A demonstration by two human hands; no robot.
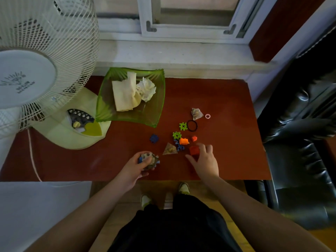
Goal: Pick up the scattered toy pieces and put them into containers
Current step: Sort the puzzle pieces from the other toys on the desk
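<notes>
The left hand (pixel 144 161) is curled round a small clutch of gathered toy pieces (pixel 150 158), blue and pale ones showing between the fingers, and is held just above the near edge of the red bench (pixel 227 99). The right hand (pixel 205 157) is spread over a red toy block (pixel 194 150), its fingers bent down around it; whether the block is already pinched or only touched cannot be told, as the fingertips are blurred.

The collecting step appears to be in hand: loose pieces are being gathered into the left hand while the right picks. The next move is judged to call for a firm pinch on the red block, then a transfer to the left hand or to a container.

Just beyond the hands lie a clear pyramid-shaped sachet (pixel 170 149), a blue toy piece (pixel 180 147) touching an orange piece (pixel 184 141), a small red piece (pixel 194 138), two green gear-like pieces (pixel 176 135) (pixel 183 126) and a lone blue piece (pixel 154 138). Farther off are a black hair band (pixel 192 125), a second sachet (pixel 196 113) and a small pink ring (pixel 207 116).

The only container seen is a green translucent dish (pixel 154 115) at the far left of the bench, beside a white fan (pixel 36 70). It holds cream folded cloth (pixel 123 95) and crumpled white paper (pixel 147 89); no toy pieces are seen in it.
</notes>
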